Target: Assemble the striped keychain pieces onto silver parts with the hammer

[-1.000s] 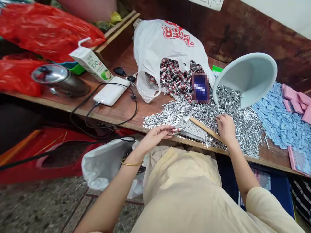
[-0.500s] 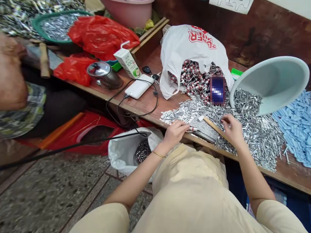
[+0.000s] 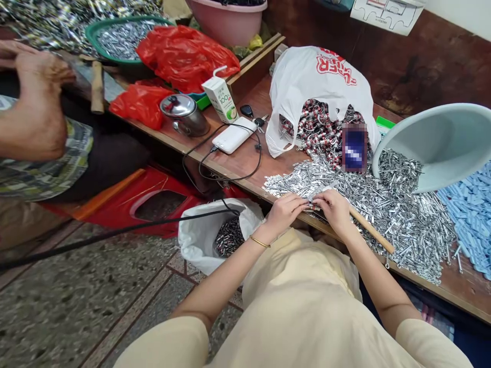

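Near the front edge of the table, my left hand (image 3: 284, 213) pinches a small metal piece with red and white bands (image 3: 313, 207). My right hand (image 3: 336, 212) is closed on the other end of the same piece, fingertips close to the left ones. Just behind and right of my right hand lies a hammer (image 3: 371, 230) with a wooden handle, resting on loose metal parts; its pale head is partly covered by the hand. A heap of small silver metal parts (image 3: 418, 240) spreads around and behind both hands.
A white plastic bag (image 3: 291, 76) spills banded metal pieces. A tipped grey tub (image 3: 456, 138) and blue strips (image 3: 471, 220) lie right. A power bank (image 3: 233, 135), steel cup (image 3: 187, 120) and drink carton (image 3: 220, 99) stand left. A white sack (image 3: 195, 240) sits below; another person's arm (image 3: 38, 107) is far left.
My right hand has moved left from beside the hammer handle to meet my left hand at the banded piece. The hammer's handle now lies further right. The view has shifted slightly.
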`<state>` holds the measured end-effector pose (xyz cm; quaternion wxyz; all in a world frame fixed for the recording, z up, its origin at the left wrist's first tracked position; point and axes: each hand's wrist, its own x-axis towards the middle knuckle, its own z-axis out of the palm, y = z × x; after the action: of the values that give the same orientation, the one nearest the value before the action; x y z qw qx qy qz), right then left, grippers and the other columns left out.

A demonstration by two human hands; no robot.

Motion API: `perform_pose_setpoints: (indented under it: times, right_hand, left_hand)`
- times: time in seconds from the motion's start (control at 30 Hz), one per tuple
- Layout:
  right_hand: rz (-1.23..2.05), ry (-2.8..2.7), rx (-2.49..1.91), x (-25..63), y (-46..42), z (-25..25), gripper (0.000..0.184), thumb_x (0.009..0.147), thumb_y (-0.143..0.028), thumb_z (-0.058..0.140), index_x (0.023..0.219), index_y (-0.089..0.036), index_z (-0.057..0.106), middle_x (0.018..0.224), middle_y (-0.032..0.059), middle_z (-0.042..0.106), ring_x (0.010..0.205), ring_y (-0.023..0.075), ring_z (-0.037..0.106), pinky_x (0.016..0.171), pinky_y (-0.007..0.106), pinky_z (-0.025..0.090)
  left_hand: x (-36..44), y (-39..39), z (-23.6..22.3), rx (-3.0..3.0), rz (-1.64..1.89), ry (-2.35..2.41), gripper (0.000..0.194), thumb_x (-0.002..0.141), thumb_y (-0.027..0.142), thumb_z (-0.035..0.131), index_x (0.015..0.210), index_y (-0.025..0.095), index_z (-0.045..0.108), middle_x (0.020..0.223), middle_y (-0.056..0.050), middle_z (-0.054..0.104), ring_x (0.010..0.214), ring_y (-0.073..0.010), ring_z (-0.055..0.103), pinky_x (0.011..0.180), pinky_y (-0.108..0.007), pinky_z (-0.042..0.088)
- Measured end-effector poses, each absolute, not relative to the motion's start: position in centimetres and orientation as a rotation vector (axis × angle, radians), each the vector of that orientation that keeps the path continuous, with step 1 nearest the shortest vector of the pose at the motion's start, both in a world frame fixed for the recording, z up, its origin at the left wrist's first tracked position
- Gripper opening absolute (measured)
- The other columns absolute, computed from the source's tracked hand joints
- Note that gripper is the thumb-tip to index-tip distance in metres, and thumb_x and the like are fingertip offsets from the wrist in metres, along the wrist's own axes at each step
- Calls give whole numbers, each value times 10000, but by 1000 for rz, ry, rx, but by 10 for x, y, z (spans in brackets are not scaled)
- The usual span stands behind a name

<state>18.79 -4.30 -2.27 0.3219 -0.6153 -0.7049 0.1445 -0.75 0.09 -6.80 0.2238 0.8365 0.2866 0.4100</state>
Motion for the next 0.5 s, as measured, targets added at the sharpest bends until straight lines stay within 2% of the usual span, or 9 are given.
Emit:
perform_pose_setpoints:
  times: [0.33,0.5]
  right_hand:
    - [491,-1527,-1541,173,-54,-37,206,926,-325,627,763,-233,712,822,39,729,877,222,623,861,386,487]
    - [519,-1523,-1501,176,-55,-37,189,918,-323,626,776,-243,722,833,42,724,890,230,634,884,417,502]
  left_hand:
    - [-6,1,-71,2255,1146,812,207,996,292,592,1047,188,765,893,-67,761,849,-178,686,834,-354,577]
    - [-5,1,-68,2204,1145,782,206,994,283,595,1048,216,782,872,-54,772,807,-165,681,784,-328,564]
